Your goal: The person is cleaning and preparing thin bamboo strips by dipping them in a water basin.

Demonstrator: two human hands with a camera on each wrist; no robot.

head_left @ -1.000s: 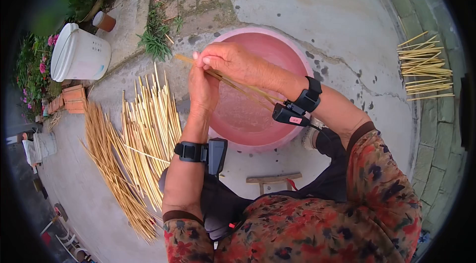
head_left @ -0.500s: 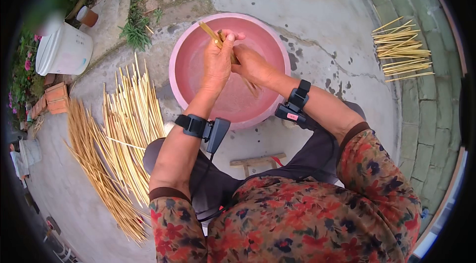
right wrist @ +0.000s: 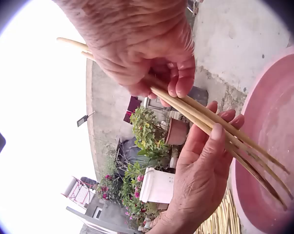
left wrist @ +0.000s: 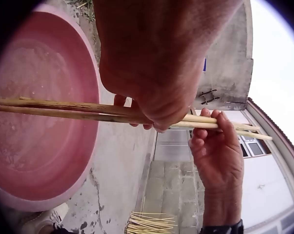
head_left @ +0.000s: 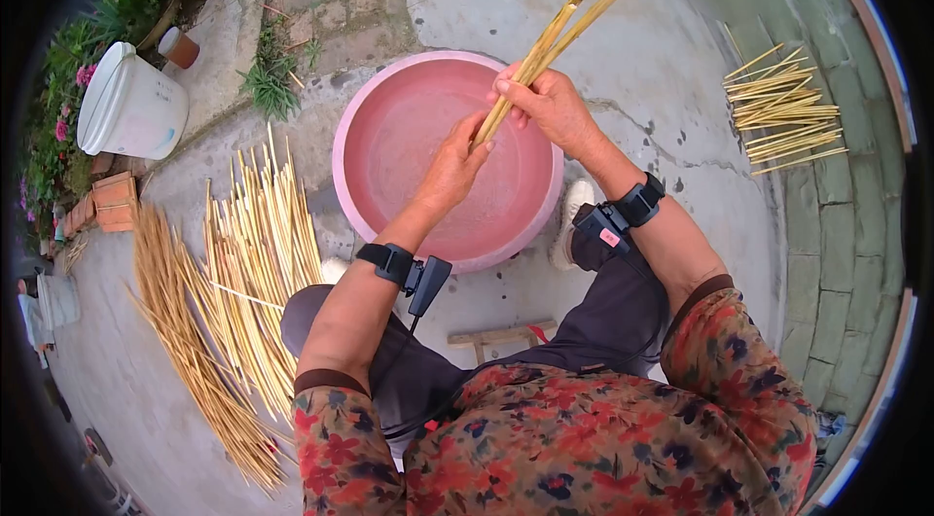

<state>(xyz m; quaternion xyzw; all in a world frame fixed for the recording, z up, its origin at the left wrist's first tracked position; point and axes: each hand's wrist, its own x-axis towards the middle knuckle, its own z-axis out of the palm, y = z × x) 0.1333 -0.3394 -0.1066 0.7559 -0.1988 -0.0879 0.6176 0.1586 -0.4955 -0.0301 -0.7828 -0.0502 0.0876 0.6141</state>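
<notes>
Over the pink basin (head_left: 375,214), both hands hold a few yellow-brown plant stalks (head_left: 545,49). My left hand (head_left: 452,166) grips them near the lower end, and its thumb lies along them in the right wrist view. Higher up, my right hand (head_left: 550,107) pinches the same stalks (right wrist: 205,117) between thumb and fingers. From there the stalks rise to the far right and spread slightly apart at their tips. Shallow water shows in the basin in the left wrist view, below the stalks' darker ends (left wrist: 54,108).
Long pale stalks (head_left: 258,263) and a browner bundle (head_left: 195,331) lie on the concrete at the left. Shorter stalks (head_left: 783,112) are piled at the right. A white bucket (head_left: 136,107), bricks (head_left: 114,202) and potted plants stand at the far left. A low wooden stool (head_left: 496,336) is between the legs.
The stalks have swung from pointing up-left to pointing up-right. My right hand has moved from below the left hand to farther up the stalks, and the two hands are apart.
</notes>
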